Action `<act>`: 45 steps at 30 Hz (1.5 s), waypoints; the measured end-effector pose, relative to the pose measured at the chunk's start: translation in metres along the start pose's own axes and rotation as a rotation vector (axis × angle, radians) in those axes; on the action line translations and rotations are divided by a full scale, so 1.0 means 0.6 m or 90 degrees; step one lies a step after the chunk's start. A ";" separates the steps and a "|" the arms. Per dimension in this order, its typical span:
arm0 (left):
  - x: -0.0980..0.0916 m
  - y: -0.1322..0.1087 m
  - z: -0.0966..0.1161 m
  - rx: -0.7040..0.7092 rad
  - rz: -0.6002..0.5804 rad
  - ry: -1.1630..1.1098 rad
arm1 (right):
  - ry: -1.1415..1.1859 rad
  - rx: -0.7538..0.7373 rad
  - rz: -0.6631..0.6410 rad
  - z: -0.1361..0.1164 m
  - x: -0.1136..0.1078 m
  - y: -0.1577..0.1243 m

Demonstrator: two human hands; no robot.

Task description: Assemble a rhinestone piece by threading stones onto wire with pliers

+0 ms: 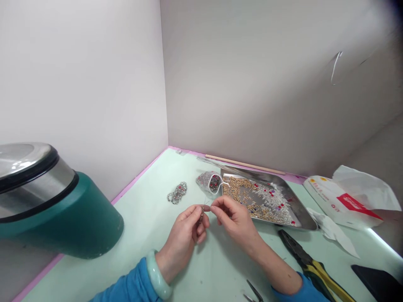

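My left hand (187, 226) is closed in a pinch over the pale green table. Between its thumb and fingers is a small dark beaded piece (200, 216), partly hidden by the fingers. My right hand (234, 218) meets it, thumb and forefinger pinched together at the left fingertip; what they hold is too small to make out. Beyond the hands lies a little heap of beaded chain (178, 193), silvery with red beads. A clear bag (208, 181) with similar red-beaded pieces rests against the metal tray (302, 209), which holds gold, clear, red and purple beads.
At left stands a large green canister (82, 214) with a metal lid. Large pliers (311, 264) and small dark-tipped pliers (254, 290) lie near the right forearm. Behind the tray are a wooden stick (245, 163) and thin wires. A tissue pack (343, 201) sits at right.
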State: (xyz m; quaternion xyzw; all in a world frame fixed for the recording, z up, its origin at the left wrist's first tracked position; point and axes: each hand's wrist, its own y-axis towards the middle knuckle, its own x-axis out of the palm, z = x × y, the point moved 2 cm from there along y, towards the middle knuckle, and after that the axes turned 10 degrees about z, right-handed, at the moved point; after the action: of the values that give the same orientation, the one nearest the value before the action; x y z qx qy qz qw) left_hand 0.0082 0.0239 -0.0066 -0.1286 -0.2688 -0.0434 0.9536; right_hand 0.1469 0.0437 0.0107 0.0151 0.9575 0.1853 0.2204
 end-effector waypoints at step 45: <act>-0.006 0.000 0.007 0.287 0.083 0.627 | -0.428 -0.420 0.062 -0.042 -0.014 -0.001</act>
State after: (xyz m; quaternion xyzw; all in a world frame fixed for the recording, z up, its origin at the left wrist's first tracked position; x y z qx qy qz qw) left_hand 0.0031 0.0251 -0.0052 0.0983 0.2156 0.0191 0.9713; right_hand 0.1438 0.0332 0.0351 0.0487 0.7213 0.4744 0.5023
